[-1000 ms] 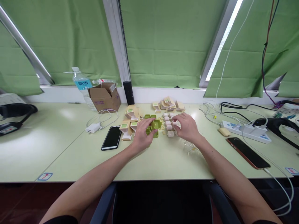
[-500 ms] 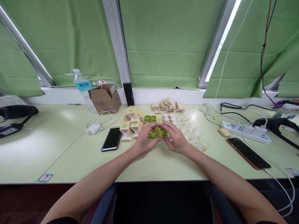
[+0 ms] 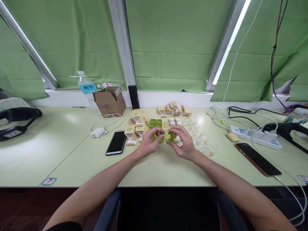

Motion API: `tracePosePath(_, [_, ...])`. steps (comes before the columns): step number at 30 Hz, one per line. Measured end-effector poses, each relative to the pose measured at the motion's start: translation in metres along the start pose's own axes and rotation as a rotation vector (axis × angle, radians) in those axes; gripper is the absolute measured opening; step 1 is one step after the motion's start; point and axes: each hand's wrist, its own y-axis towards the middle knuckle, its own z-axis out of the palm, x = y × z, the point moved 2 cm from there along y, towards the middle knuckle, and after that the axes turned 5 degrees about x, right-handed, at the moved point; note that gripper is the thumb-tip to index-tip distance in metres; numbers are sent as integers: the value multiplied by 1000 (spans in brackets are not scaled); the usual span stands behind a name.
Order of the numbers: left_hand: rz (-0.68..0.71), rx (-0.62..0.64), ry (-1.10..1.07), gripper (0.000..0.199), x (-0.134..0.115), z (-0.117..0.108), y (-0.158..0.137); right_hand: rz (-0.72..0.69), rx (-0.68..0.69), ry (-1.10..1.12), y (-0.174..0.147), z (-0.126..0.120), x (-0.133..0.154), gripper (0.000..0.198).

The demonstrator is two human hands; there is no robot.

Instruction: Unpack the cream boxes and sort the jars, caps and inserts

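Observation:
Over the middle of the table, my right hand [image 3: 184,143] grips a small olive-green plastic case [image 3: 170,136] between thumb and fingers, its hollow side facing me. My left hand [image 3: 150,141] is just left of it, thumb and forefinger pinched together; whatever they hold is too small to make out. Behind my hands stand more green cases [image 3: 156,123], partly hidden by my left hand. Beside them are small yellowish pieces [image 3: 166,125] and white rounded pieces [image 3: 175,122]. Several clear plastic covers [image 3: 198,134] lie right of my right hand.
Folded card inserts [image 3: 136,126] stand left, with more card inserts [image 3: 174,108] at the back. A black phone [image 3: 116,143], charger [image 3: 98,132], cardboard box [image 3: 109,101] and water bottle [image 3: 88,89] are left. On the right lie a power strip [image 3: 255,137], another phone [image 3: 257,159] and cables.
My left hand has come away from the green case and moved slightly left. My right hand keeps the case, now more fully visible. The view has shifted slightly.

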Motion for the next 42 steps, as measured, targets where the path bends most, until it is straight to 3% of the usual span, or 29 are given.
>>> tracePosePath(4, [-169,44,-203,36,6,3,2,-5,-23,17,0,1,2,43])
tracePosePath(12, [-274,-3,-343,40,8,5,5,17,-32,41,1,1,4,39])
tracePosePath(27, [-337,-79,-396,32,5,9,3,25,-48,106,2,3,3,41])
tracePosePath(42, [-308,-88,-444,42,3,7,5,54,-46,116,1,3,2,41])
